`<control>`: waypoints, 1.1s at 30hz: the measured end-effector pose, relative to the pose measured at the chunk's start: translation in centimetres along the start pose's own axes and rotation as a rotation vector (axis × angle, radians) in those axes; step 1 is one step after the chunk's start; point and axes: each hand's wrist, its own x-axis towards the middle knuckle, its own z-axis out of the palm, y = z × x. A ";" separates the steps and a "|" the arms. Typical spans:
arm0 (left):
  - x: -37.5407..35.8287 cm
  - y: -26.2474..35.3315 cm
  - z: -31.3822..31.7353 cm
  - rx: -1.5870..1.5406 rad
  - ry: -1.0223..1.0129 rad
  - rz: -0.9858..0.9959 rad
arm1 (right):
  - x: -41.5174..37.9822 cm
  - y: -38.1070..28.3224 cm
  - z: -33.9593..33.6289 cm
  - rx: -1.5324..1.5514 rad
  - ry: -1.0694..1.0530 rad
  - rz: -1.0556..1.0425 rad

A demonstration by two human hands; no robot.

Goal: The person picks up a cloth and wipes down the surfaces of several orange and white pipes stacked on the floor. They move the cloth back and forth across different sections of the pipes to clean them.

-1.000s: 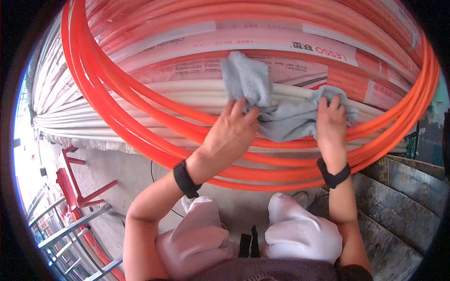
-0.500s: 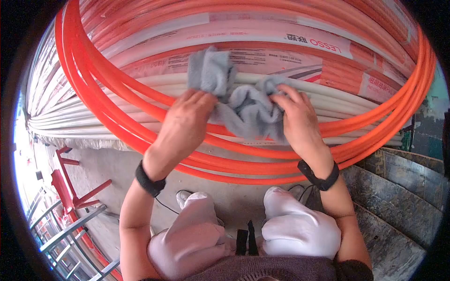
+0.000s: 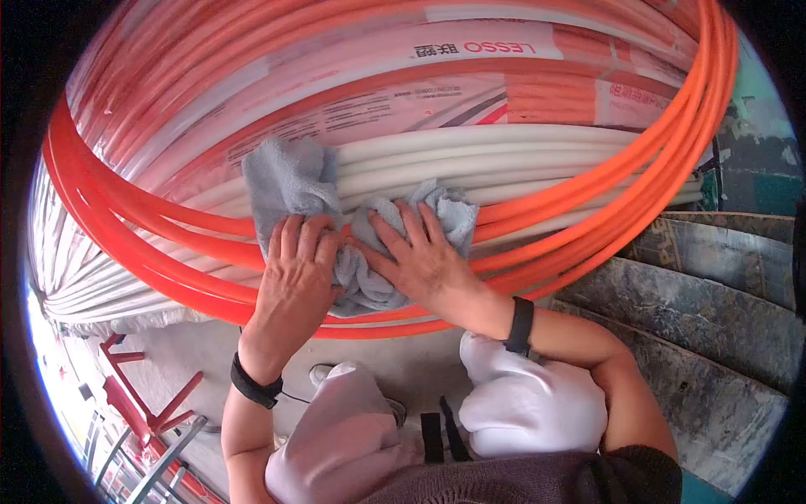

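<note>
A grey terry cloth (image 3: 294,181) lies crumpled across a coil of orange pipe (image 3: 579,210), with one end flopped up over the white pipes behind. My left hand (image 3: 295,273) is closed on the cloth, its fingers close together and curled over the orange pipe; their undersides are hidden. Beside it, my right hand (image 3: 424,265) rests on the bunched right part of the cloth with its fingers stretched and spread, pressing down on it. The tips of both hands are near each other at the front of the coil.
Behind the coil are white pipes (image 3: 504,155) and a stack of red pipe coils in printed plastic wrap (image 3: 361,105). A red metal frame (image 3: 134,407) stands at lower left, with grey metal bars (image 3: 164,462) beside it. Dark worn boards (image 3: 672,323) lie at the right.
Both hands have come down and left with the cloth, which now lies on the orange pipes. My right hand has spread its fingers over it. The view has shifted.
</note>
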 end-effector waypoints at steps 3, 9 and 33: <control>0.4 0.3 0.2 0.022 -0.007 0.014 | -0.4 0.4 0.3 0.018 0.052 -0.013; 1.0 1.8 3.9 0.312 0.136 0.142 | -1.6 1.7 0.3 0.129 0.018 -0.037; 4.6 5.5 5.5 0.054 0.109 0.313 | -8.8 10.3 -2.7 -0.037 -0.001 0.531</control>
